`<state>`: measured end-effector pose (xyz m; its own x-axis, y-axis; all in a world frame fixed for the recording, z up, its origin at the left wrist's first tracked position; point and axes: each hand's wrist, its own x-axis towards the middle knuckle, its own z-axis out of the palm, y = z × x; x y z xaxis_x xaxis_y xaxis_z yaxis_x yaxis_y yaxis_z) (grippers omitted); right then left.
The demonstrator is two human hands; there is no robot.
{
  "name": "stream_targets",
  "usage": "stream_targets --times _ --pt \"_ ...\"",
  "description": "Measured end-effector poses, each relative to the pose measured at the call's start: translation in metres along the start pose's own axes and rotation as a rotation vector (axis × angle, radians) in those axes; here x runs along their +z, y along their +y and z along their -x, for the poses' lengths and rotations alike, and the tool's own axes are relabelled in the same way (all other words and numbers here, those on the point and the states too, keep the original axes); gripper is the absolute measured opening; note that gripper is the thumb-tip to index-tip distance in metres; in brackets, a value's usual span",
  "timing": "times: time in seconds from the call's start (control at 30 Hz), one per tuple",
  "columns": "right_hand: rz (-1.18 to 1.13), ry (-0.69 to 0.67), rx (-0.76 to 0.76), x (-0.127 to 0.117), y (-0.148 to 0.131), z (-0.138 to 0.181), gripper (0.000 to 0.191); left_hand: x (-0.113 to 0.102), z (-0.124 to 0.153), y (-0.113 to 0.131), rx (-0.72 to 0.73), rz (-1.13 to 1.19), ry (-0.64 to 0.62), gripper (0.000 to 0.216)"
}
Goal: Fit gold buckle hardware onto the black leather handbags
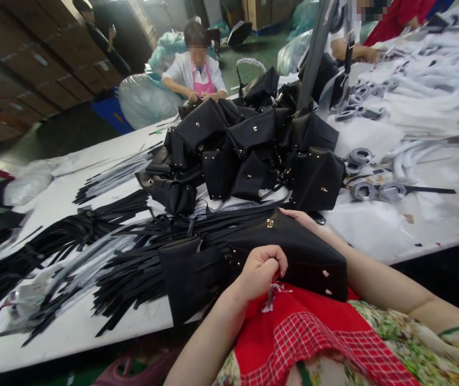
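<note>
A black handbag (305, 252) with a gold clasp lies tilted across my lap and the table's near edge. My right hand (300, 219) reaches round its far side and grips it, most of the fingers hidden behind the leather. At the near side of the bag, my left hand (264, 268) is closed with its fingers curled in; whatever they pinch is hidden. Just left of that hand, a black leather panel (187, 279) lies over a bundle of black straps (128, 279).
A heap of black handbags (249, 145) fills the table's middle, beside a grey post (313, 59). Strap bundles (64, 236) lie left; rolled strips (364, 190) and white sheets (366, 222) lie right. A co-worker in a pink apron (202, 80) works across the table.
</note>
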<state>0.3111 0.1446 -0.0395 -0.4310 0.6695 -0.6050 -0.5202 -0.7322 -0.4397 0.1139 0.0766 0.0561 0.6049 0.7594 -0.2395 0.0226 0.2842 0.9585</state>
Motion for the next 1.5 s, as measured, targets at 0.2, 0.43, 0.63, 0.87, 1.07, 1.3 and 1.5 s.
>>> stream_targets --times 0.2,0.43,0.63,0.87,1.07,1.3,1.5 --pt "-0.020 0.033 0.054 0.001 0.006 -0.004 0.026 0.023 -0.001 0.011 0.180 -0.530 -0.042 0.010" --pt "-0.001 0.027 0.168 0.007 0.007 0.009 0.040 0.037 -0.011 0.000 0.450 -0.935 -0.044 0.010" --pt "-0.021 0.014 0.153 0.009 0.006 0.007 0.036 0.032 -0.009 -0.001 0.508 -1.098 -0.030 0.016" --pt "-0.016 0.009 0.161 0.006 0.008 0.006 0.036 0.032 -0.007 0.005 0.397 -0.923 -0.072 0.011" --pt "-0.022 0.011 0.138 0.002 0.010 -0.001 0.033 0.030 -0.005 0.008 0.347 -0.704 -0.148 0.008" --pt "-0.040 -0.003 0.129 -0.004 0.012 -0.006 0.034 0.032 -0.004 -0.001 0.403 -0.991 -0.300 0.011" --pt "-0.040 0.008 0.118 -0.008 0.011 -0.009 0.032 0.043 -0.004 -0.005 0.472 -1.232 -0.366 0.023"
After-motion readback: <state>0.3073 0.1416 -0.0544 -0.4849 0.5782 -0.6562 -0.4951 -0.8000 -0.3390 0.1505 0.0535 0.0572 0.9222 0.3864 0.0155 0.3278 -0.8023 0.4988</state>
